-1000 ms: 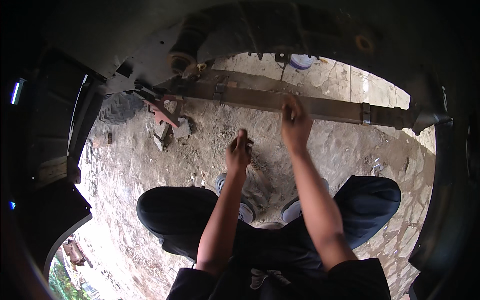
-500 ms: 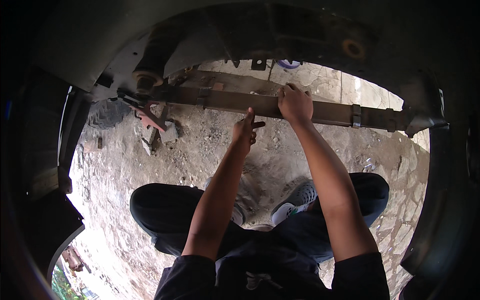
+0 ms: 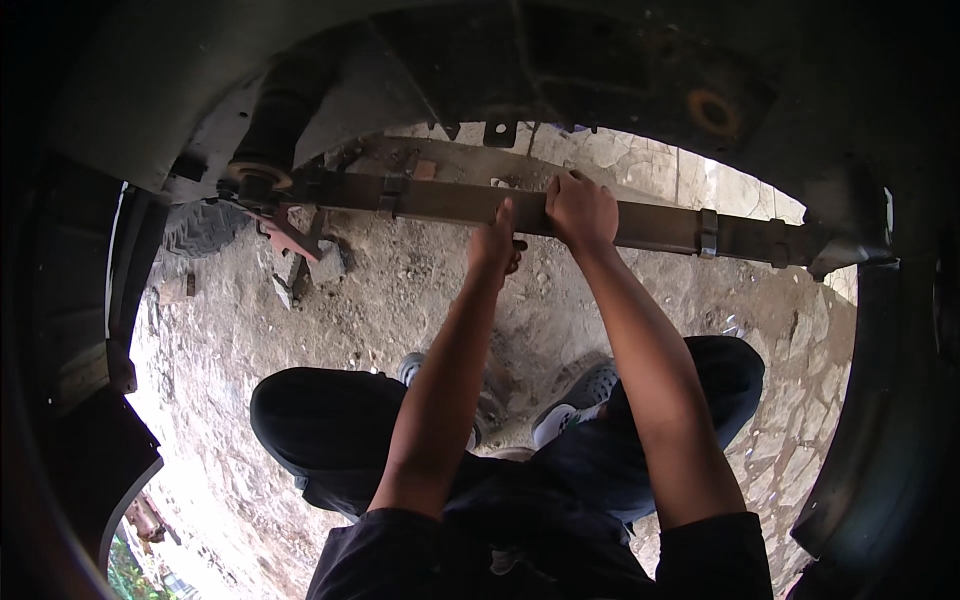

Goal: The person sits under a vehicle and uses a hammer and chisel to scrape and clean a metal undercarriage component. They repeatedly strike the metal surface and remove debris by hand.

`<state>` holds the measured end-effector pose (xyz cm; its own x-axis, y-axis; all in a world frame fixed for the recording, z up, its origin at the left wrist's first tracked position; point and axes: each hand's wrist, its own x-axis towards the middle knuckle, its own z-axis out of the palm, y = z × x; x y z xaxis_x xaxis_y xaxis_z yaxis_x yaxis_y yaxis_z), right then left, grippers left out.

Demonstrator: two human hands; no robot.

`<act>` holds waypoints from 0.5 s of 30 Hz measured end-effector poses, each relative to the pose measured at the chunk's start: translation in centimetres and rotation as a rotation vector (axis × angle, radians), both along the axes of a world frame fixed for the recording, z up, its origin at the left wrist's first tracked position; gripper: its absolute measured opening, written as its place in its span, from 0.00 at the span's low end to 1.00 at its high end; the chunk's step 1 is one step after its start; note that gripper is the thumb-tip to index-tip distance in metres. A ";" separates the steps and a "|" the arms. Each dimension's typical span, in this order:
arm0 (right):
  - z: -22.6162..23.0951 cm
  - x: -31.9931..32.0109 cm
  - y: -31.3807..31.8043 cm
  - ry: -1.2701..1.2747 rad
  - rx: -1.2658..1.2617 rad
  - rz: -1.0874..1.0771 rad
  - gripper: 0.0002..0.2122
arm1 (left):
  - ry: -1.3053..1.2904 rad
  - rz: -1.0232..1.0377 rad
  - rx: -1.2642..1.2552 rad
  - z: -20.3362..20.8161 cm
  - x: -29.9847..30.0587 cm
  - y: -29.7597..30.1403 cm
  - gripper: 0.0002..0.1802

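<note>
A long brown leaf spring (image 3: 450, 203) runs across the view under a dark vehicle body, bound by a metal clip (image 3: 391, 194) on the left and another clip (image 3: 708, 233) on the right. My right hand (image 3: 583, 212) is wrapped over the spring near its middle, knuckles up, its fingertips hidden behind the far edge. Just left of it, my left hand (image 3: 492, 247) is at the spring's near edge. Its thumb points up against the spring's face and its fingers are curled below. Whatever the left fingers close on cannot be made out.
A dark wheel-arch panel (image 3: 620, 60) curves overhead. At the left hang a shock absorber (image 3: 272, 130) and a reddish metal stand (image 3: 288, 236) beside broken blocks (image 3: 325, 262), with a tyre (image 3: 205, 230) behind. Gravelly ground (image 3: 400, 300) lies below, around my shoes (image 3: 580, 395).
My left hand has come slightly closer to the right hand, and its fingers are more curled in. The right hand stays on the leaf spring. The whole view has shifted a little.
</note>
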<state>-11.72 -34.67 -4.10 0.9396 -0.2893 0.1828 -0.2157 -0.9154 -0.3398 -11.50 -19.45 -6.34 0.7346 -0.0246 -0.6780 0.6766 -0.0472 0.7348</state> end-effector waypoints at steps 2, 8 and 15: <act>0.1 0.1 0.4 0.018 -0.004 0.000 0.15 | 0.038 0.067 -0.168 -0.7 1.2 0.4 0.28; -0.1 -0.2 0.0 0.017 -0.013 -0.018 0.16 | 0.088 0.043 -0.108 -0.2 -0.9 0.6 0.27; 0.6 0.0 0.4 0.032 -0.019 -0.012 0.18 | -0.034 0.222 0.035 -0.2 0.2 -1.3 0.30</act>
